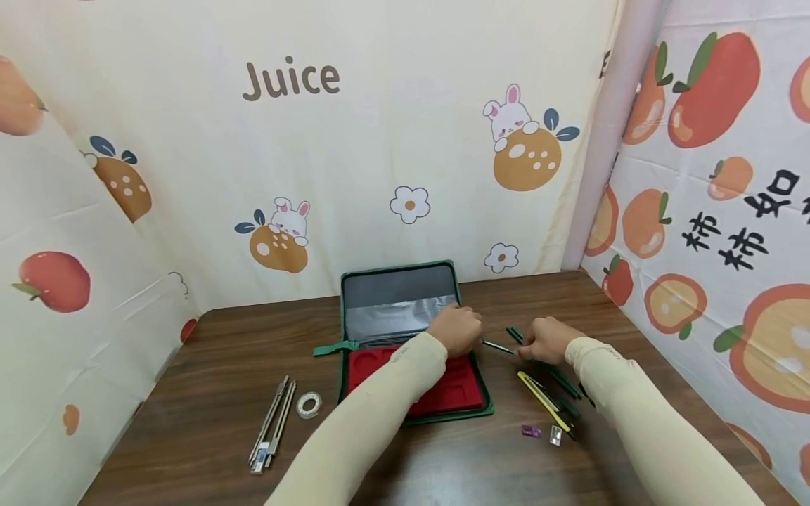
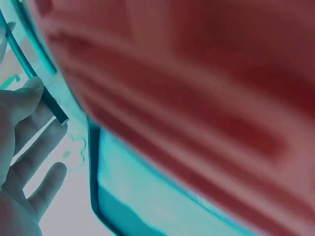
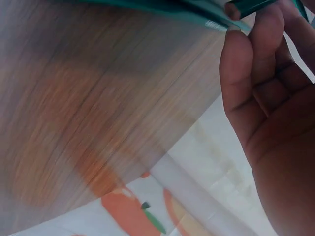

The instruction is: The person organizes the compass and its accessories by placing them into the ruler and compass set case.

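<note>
A slim dark green pencil [image 1: 498, 346] spans the gap between my two hands. My left hand [image 1: 457, 330] pinches one end of it above the right side of the case; in the left wrist view, thumb and forefinger hold the pencil [image 2: 51, 104] while the other fingers spread. At the other end, my right hand [image 1: 549, 340] pinches it with its fingertips, over several dark green pencils [image 1: 563, 381] on the table. Below my left arm lies an open green zip case [image 1: 400, 274] with a red moulded insert [image 1: 452, 393], its lid against the back curtain.
Near my right forearm lie a yellow cutter knife [image 1: 543, 399], a small purple item [image 1: 531, 431] and a metal sharpener [image 1: 555, 436]. Left of the case are a tape roll [image 1: 309, 405], metal compasses [image 1: 278, 418] and a small eraser [image 1: 259, 457]. Printed curtains [image 1: 392, 140] enclose the table.
</note>
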The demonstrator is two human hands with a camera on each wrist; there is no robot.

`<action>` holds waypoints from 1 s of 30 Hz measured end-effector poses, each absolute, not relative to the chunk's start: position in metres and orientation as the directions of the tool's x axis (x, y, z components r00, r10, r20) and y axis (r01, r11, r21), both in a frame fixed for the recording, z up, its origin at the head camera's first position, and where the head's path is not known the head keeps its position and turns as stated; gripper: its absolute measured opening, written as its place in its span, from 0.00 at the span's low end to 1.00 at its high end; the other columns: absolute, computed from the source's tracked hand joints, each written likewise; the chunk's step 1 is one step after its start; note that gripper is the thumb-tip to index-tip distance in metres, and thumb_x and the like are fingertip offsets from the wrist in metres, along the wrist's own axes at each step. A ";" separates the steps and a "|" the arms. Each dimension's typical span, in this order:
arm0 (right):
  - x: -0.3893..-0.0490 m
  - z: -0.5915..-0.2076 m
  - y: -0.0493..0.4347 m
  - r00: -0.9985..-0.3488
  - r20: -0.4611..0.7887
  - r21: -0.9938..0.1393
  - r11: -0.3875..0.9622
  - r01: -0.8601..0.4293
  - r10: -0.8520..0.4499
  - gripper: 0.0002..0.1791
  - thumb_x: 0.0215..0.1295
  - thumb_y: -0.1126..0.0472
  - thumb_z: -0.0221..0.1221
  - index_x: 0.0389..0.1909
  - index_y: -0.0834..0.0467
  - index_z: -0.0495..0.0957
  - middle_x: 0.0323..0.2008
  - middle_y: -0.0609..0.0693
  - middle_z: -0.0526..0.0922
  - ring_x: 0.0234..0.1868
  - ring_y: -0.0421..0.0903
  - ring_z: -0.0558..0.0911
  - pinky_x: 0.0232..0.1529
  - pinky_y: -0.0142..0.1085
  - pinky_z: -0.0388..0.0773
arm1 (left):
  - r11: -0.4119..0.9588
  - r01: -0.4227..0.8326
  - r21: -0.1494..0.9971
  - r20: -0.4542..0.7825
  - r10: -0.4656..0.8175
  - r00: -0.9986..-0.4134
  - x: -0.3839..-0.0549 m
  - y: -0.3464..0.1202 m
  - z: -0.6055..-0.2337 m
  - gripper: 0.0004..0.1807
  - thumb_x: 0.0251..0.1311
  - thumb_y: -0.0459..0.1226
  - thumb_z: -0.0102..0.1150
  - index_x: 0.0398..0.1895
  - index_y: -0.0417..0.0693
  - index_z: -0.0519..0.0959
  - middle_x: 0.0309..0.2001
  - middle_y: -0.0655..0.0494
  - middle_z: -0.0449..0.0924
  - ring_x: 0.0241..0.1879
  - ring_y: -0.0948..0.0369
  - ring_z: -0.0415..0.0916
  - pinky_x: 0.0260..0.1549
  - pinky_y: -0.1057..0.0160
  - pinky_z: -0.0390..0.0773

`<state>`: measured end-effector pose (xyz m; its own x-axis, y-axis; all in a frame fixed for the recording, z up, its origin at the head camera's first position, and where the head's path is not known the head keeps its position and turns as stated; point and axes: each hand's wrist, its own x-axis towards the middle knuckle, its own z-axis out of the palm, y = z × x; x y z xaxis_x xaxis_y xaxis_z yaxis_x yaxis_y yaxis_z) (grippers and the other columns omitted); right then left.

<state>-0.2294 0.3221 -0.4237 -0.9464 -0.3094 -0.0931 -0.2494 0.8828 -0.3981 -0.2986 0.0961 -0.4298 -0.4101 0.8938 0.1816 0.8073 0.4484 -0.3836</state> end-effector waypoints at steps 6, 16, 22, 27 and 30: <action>-0.235 -0.415 0.280 -0.903 -0.014 -0.426 0.820 -0.383 -0.429 0.09 0.65 0.61 0.65 0.24 0.53 0.86 0.20 0.38 0.76 0.21 0.37 0.70 0.24 0.33 0.71 | 0.492 0.822 -0.287 0.134 0.870 -0.475 -0.295 0.033 -0.411 0.06 0.60 0.43 0.66 0.26 0.65 0.86 0.31 0.69 0.83 0.36 0.67 0.81 0.40 0.61 0.77; -0.243 -0.416 0.209 -0.835 0.044 -0.336 0.779 -0.530 -0.548 0.07 0.63 0.54 0.68 0.25 0.45 0.84 0.29 0.38 0.76 0.31 0.37 0.73 0.31 0.34 0.74 | 0.544 0.804 -0.239 0.038 0.833 -0.552 -0.269 -0.047 -0.414 0.06 0.66 0.45 0.63 0.37 0.65 0.89 0.36 0.70 0.86 0.39 0.69 0.82 0.41 0.63 0.78; -0.242 -0.430 0.199 -0.846 0.029 -0.342 0.790 -0.509 -0.533 0.07 0.64 0.54 0.68 0.26 0.44 0.84 0.30 0.37 0.76 0.31 0.37 0.73 0.33 0.34 0.74 | 0.551 0.803 -0.227 0.044 0.829 -0.557 -0.264 -0.059 -0.423 0.06 0.66 0.45 0.64 0.37 0.63 0.89 0.37 0.68 0.86 0.40 0.69 0.82 0.43 0.62 0.79; -0.239 -0.430 0.195 -0.844 0.023 -0.348 0.787 -0.509 -0.536 0.06 0.64 0.54 0.68 0.27 0.44 0.85 0.29 0.37 0.75 0.30 0.37 0.72 0.32 0.34 0.74 | 0.559 0.806 -0.197 0.062 0.827 -0.559 -0.259 -0.066 -0.423 0.06 0.65 0.45 0.63 0.37 0.63 0.89 0.36 0.68 0.85 0.39 0.69 0.82 0.43 0.61 0.79; -0.233 -0.428 0.192 -0.827 0.035 -0.342 0.771 -0.537 -0.561 0.06 0.63 0.54 0.68 0.26 0.44 0.84 0.28 0.35 0.74 0.29 0.36 0.72 0.32 0.33 0.74 | 0.563 0.809 -0.169 0.091 0.826 -0.556 -0.250 -0.073 -0.422 0.05 0.64 0.45 0.64 0.34 0.63 0.89 0.34 0.68 0.85 0.37 0.69 0.81 0.41 0.61 0.78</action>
